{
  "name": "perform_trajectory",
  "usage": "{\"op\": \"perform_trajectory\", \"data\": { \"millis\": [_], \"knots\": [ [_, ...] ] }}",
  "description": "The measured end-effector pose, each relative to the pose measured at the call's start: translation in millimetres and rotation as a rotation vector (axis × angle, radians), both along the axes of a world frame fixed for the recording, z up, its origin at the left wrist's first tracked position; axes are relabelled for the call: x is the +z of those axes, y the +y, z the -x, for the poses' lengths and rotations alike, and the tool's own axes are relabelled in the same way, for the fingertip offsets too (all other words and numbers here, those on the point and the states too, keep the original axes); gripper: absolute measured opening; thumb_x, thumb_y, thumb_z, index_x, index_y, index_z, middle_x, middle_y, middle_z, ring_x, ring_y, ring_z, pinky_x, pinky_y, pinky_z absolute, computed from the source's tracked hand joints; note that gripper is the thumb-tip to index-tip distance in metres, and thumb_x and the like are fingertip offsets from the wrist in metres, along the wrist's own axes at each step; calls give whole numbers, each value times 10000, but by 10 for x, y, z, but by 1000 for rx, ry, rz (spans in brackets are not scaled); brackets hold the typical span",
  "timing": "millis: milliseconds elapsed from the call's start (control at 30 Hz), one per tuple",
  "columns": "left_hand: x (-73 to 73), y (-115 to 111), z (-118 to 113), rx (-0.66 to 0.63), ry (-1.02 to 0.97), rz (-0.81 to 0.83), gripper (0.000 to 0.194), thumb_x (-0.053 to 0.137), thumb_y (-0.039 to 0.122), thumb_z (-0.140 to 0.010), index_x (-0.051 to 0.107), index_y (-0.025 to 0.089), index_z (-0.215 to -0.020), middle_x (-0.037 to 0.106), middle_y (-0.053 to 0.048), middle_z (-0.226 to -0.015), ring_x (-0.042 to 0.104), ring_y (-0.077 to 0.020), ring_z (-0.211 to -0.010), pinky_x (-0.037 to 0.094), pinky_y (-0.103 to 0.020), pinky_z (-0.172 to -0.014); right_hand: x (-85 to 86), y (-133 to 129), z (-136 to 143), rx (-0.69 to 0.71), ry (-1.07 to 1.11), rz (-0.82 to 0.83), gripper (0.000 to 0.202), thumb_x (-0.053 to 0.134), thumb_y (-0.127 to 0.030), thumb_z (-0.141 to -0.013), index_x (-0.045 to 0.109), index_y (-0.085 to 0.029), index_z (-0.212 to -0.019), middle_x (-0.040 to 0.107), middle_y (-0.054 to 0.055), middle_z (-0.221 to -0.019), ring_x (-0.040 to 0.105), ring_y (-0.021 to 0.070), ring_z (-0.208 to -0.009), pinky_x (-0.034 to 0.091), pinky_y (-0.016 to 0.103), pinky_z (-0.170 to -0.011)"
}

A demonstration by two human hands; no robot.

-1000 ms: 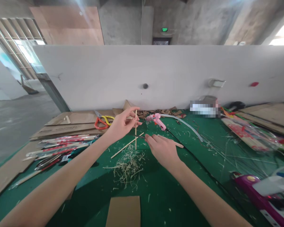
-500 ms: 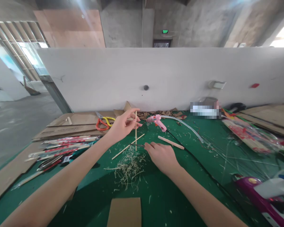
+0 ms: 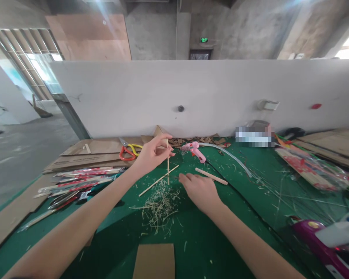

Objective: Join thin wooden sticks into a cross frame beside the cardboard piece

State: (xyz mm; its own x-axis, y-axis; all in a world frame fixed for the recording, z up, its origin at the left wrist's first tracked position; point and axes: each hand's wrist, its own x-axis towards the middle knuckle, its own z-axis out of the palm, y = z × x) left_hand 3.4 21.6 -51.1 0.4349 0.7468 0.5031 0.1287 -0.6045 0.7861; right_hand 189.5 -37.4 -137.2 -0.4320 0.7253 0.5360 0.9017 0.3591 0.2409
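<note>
My left hand [image 3: 157,150] pinches a thin wooden stick [image 3: 168,170] and holds it upright, its lower end above a heap of curled wood shavings [image 3: 159,203]. A second thin stick [image 3: 152,185] lies slantwise on the green table behind the heap. My right hand [image 3: 199,190] is closed, palm down, just right of the upright stick. From its fingertips a thin dark blade [image 3: 176,177] points left toward the stick; its handle is hidden in the hand. I cannot tell whether blade and stick touch.
A pink glue gun [image 3: 198,152] with a black cord lies beyond my hands, near a pale round rod [image 3: 211,176]. Scissors [image 3: 128,152] and packaged sticks [image 3: 81,180] are at left. Cardboard [image 3: 154,261] lies in front; a purple device [image 3: 311,236] stands at right.
The blade has drawn back to the right from the stick, and less of it shows. My left hand still holds the stick upright. The view has shifted slightly.
</note>
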Motion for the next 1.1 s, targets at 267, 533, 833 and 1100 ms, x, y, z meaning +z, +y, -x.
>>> {"op": "perform_trajectory", "data": {
  "millis": [267,533,833,1100],
  "knots": [
    [-44,70,-10,-20,7,66,442,469,272,-854,389,242,-1287,630,-75,-1007,665,-183,-840,560,-305,-739,58,-15,5,-5,5,8,244,389,-184,-882,547,-220,-1064,622,24,-756,523,101,-635,197,268,-509],
    [-46,31,-31,-57,15,29,486,426,234,-872,313,245,-1345,627,-84,-1054,661,-173,-857,548,-323,-783,56,1,-7,-7,17,1,243,375,-193,-890,553,-222,-1053,625,22,-762,525,98,-633,190,270,-508],
    [-73,56,-19,-31,34,-36,454,412,242,-884,281,228,-1318,629,-101,-1055,665,-178,-825,547,-316,-748,81,6,-29,-10,43,-63,246,369,-203,-899,557,-216,-1058,626,14,-751,527,90,-636,188,260,-507],
    [20,-5,-9,7,128,-81,370,388,215,-879,333,200,-1245,647,-96,-992,657,-191,-855,505,-314,-776,116,22,-55,-2,19,-51,252,364,-193,-898,555,-218,-1060,629,13,-756,533,93,-642,178,267,-508]
  ]
}}
